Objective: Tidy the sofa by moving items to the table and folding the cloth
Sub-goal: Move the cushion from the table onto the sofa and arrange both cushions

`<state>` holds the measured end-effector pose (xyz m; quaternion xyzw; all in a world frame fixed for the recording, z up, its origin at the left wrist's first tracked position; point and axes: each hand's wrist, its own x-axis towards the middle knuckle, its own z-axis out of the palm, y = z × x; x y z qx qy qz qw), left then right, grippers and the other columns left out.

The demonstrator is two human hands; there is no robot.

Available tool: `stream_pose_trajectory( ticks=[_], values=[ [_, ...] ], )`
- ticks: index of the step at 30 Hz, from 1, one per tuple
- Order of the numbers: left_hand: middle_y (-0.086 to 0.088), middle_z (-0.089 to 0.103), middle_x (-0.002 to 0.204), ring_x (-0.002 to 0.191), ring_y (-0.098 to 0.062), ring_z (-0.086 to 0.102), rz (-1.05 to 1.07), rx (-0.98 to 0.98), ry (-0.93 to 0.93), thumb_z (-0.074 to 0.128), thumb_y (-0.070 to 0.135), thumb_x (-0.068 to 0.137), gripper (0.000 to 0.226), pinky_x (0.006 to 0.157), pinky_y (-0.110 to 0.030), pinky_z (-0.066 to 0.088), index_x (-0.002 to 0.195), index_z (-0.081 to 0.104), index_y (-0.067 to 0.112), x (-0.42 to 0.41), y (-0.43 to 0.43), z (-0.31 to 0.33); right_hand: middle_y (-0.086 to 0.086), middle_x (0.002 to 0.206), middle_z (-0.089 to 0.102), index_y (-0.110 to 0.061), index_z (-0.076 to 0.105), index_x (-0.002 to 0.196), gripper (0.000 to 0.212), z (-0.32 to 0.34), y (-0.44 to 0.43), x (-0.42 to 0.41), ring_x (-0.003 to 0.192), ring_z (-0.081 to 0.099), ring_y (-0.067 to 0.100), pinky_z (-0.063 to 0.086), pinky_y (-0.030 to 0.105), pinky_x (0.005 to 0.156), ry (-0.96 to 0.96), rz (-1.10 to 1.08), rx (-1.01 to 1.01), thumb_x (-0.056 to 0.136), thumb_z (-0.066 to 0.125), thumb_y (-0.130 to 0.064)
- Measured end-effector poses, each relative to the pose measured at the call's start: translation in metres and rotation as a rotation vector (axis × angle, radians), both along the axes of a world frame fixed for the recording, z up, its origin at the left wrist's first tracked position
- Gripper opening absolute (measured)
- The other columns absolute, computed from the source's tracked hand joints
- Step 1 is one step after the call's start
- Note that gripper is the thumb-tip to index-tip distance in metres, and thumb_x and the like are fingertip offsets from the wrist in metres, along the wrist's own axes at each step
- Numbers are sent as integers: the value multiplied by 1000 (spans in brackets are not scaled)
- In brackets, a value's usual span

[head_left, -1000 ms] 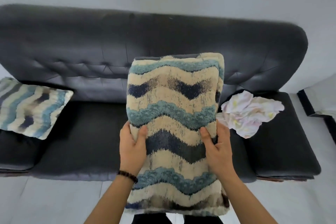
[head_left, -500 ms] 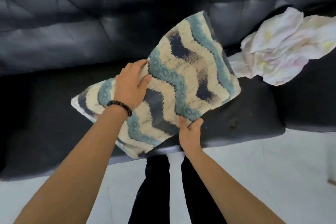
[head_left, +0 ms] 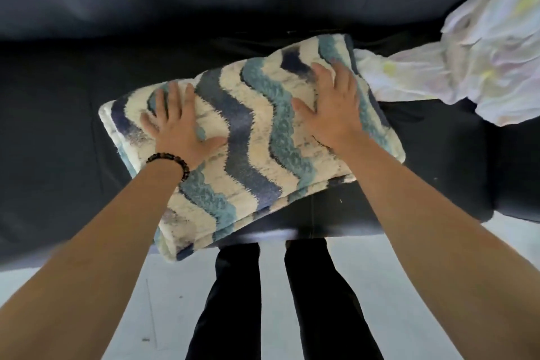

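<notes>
A fluffy cream cushion with wavy blue and navy stripes (head_left: 257,137) lies flat on the seat of a dark leather sofa (head_left: 58,126), its near corner hanging over the front edge. The left hand (head_left: 178,123) and right hand (head_left: 333,108) rest on it, 2 flat palms, fingers spread. A crumpled white cloth with pale, somewhat blurred yellow marks (head_left: 467,61) apparently touches its far right corner.
</notes>
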<state>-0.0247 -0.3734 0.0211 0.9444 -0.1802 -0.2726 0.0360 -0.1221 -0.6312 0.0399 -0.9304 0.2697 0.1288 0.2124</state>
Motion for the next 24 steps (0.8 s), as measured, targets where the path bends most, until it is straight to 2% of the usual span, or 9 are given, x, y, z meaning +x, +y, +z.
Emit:
stream_pose_trajectory(
  ticks=[2, 3, 6, 10, 14, 17, 19, 21, 24],
  values=[
    [-13, 7, 161, 148, -34, 3, 6, 45, -9, 60, 66, 80, 110, 111, -66, 0, 155, -5, 19, 3, -1, -10, 9, 166, 2, -26, 0, 158, 91, -14, -11, 21, 152, 0, 36, 8, 57, 119, 264, 66, 39, 92, 50, -63],
    [-19, 18, 154, 143, -39, 14, 9, 60, -28, 60, 64, 82, 107, 111, -66, 5, 155, -2, 17, 3, -4, -13, 7, 166, 3, -27, -9, 158, 95, -20, -11, 23, 152, 2, 36, 6, 59, 118, 378, 93, 56, 92, 49, -65],
    [-23, 37, 134, 123, -41, 34, -9, 36, -81, 67, 49, 84, 89, 103, -61, 22, 151, 19, 16, -2, -16, -6, 14, 156, 31, -17, 10, 157, 74, -26, -1, 14, 143, 27, 38, 20, 58, 115, 464, 172, 9, 100, 43, -50],
    [-19, 45, 116, 107, -36, 41, -54, -84, -197, 74, 42, 81, 79, 91, -53, 31, 145, 33, 18, 2, -24, 31, 13, 136, 55, -13, 41, 145, 44, 4, -6, 8, 125, 46, 37, 36, 51, 104, 142, 175, -32, 105, 42, -30],
    [-22, 44, 107, 99, -37, 41, -84, -244, -457, 75, 44, 77, 78, 89, -50, 28, 142, 36, 22, 28, -34, 94, 14, 120, 62, -13, 49, 142, 43, 60, -27, 10, 108, 53, 39, 44, 47, 92, -251, 128, -41, 104, 45, -33],
    [-26, 44, 112, 104, -42, 42, -98, -275, -572, 66, 50, 77, 77, 90, -47, 25, 142, 33, 25, 67, -51, 131, 11, 121, 62, -17, 46, 144, 45, 86, -41, 29, 104, 54, 37, 43, 46, 89, -416, 100, -117, 104, 41, -39],
    [-28, 43, 119, 108, -43, 42, -149, -204, -581, 66, 47, 77, 83, 94, -51, 27, 146, 24, 26, 96, -62, 132, 13, 128, 57, -21, 34, 152, 53, 83, -53, 50, 110, 52, 38, 42, 49, 93, -345, 118, -162, 104, 41, -40],
    [-31, 38, 128, 115, -46, 39, -264, -97, -494, 72, 39, 77, 95, 98, -57, 28, 151, 14, 26, 114, -69, 122, 19, 133, 50, -26, 15, 158, 67, 70, -67, 63, 117, 49, 41, 39, 51, 98, -92, 134, -150, 101, 48, -37],
    [-32, 30, 140, 127, -49, 31, -424, -16, -399, 74, 35, 77, 102, 104, -63, 24, 154, 8, 25, 116, -74, 103, 21, 147, 39, -31, 3, 159, 80, 56, -76, 65, 131, 40, 42, 38, 52, 106, 171, 35, 46, 98, 55, -36]
  ],
)
